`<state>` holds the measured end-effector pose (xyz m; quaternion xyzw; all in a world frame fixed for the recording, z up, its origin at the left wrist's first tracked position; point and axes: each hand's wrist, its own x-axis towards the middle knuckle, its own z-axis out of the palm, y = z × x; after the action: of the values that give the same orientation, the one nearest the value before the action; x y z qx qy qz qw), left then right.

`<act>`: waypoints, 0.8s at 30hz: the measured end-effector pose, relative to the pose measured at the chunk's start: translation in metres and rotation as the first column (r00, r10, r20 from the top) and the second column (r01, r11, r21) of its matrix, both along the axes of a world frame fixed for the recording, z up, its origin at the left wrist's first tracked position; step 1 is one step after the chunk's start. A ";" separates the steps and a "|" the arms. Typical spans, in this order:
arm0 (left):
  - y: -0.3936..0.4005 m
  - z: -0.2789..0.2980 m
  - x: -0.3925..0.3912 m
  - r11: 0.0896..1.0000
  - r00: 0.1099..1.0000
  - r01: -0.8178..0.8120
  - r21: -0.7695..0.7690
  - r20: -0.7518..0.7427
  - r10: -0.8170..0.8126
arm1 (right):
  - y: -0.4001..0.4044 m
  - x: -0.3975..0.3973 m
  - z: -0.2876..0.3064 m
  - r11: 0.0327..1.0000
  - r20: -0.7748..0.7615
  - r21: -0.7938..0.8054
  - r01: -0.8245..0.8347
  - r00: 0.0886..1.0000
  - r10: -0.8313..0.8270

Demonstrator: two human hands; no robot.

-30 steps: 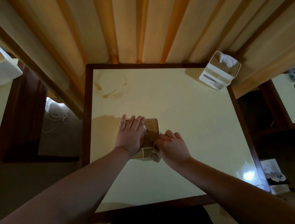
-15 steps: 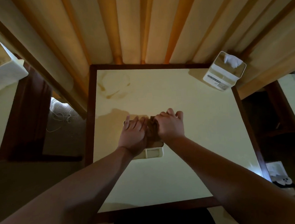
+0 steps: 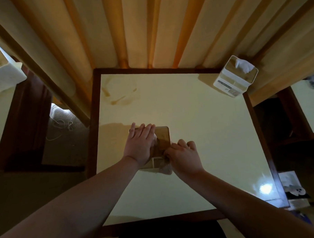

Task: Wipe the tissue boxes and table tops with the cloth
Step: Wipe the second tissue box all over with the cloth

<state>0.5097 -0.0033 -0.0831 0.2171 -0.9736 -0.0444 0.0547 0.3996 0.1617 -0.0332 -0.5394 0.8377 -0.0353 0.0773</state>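
A white tissue box (image 3: 163, 136) with a brown lid stands in the middle of the cream table top (image 3: 207, 134). My left hand (image 3: 140, 145) lies flat on the box's left half, fingers straight. At the box's near right corner my right hand (image 3: 184, 156) grips a crumpled cloth (image 3: 165, 168) against the box. A second white tissue box (image 3: 235, 76), with a tissue sticking up, stands at the table's far right corner.
The table has a dark wooden rim (image 3: 92, 139) and brownish ring marks (image 3: 119, 91) at its far left. Striped padded seating (image 3: 148, 29) runs behind it. Another table with a white tissue box (image 3: 1, 71) is at the left, a further table (image 3: 308, 105) at the right.
My right hand with the cloth went from the box's near right corner up over the lid and back down to that corner. My left hand stayed pressed on the box.
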 end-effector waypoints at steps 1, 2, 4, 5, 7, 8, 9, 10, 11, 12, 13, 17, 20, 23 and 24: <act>-0.001 0.000 0.000 1.000 1.000 0.002 -0.001 0.001 -0.002 | 0.001 0.000 0.001 1.000 -0.005 0.004 0.002 1.000 -0.002; -0.001 0.000 0.000 1.000 1.000 0.006 -0.001 0.002 -0.006 | 0.000 -0.001 0.003 1.000 -0.006 0.011 0.003 1.000 -0.003; -0.001 0.000 0.000 1.000 1.000 0.017 -0.005 0.000 -0.017 | -0.006 -0.005 0.004 1.000 -0.018 0.020 0.015 1.000 -0.015; -0.001 0.000 -0.001 1.000 1.000 0.019 -0.005 -0.003 -0.019 | -0.010 -0.007 0.005 0.999 -0.022 0.030 0.028 0.999 -0.028; -0.002 -0.002 -0.001 1.000 1.000 0.021 -0.010 0.002 -0.021 | -0.019 -0.013 0.007 0.998 -0.038 0.034 0.055 0.998 -0.053; -0.002 -0.003 -0.002 1.000 1.000 0.025 -0.018 0.009 -0.025 | -0.025 -0.017 0.007 0.997 -0.042 0.037 0.072 0.997 -0.071; -0.002 -0.004 -0.002 0.999 0.999 0.029 -0.026 0.014 -0.029 | -0.032 -0.020 0.008 0.995 -0.039 0.041 0.093 0.995 -0.092; -0.003 -0.005 -0.003 0.999 0.999 0.031 -0.033 0.014 -0.031 | -0.038 -0.023 0.008 0.992 -0.016 0.048 0.119 0.993 -0.119; -0.003 -0.006 -0.003 0.999 1.000 0.028 -0.039 0.009 -0.028 | -0.045 -0.025 0.009 0.988 0.016 0.047 0.147 0.989 -0.148; -0.003 -0.007 -0.003 0.999 1.000 0.022 -0.041 0.007 -0.022 | -0.050 -0.027 0.009 0.984 0.050 0.039 0.174 0.983 -0.176; -0.003 -0.006 -0.003 0.999 1.000 0.017 -0.038 0.008 -0.017 | -0.055 -0.028 0.007 0.979 0.079 0.030 0.202 0.976 -0.203; -0.004 -0.005 -0.004 0.999 1.000 0.027 -0.031 -0.009 -0.028 | -0.062 -0.039 0.002 0.955 0.162 -0.029 0.295 0.944 -0.287; -0.006 -0.003 -0.005 0.998 0.998 0.052 -0.043 -0.028 -0.053 | -0.063 -0.051 0.001 0.971 0.240 0.039 0.238 0.941 -0.240; -0.010 -0.004 0.000 0.986 0.986 0.158 -0.052 -0.045 -0.160 | -0.055 -0.057 0.004 0.977 0.256 0.135 0.166 0.947 -0.196; -0.013 -0.004 0.004 0.971 0.971 0.231 -0.063 -0.050 -0.234 | -0.050 -0.056 0.007 0.974 0.226 0.162 0.155 0.955 -0.190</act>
<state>0.5137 -0.0167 -0.0872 0.0984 -0.9912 -0.0289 0.0833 0.3440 0.1121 -0.0262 -0.4489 0.8665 -0.0470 0.2132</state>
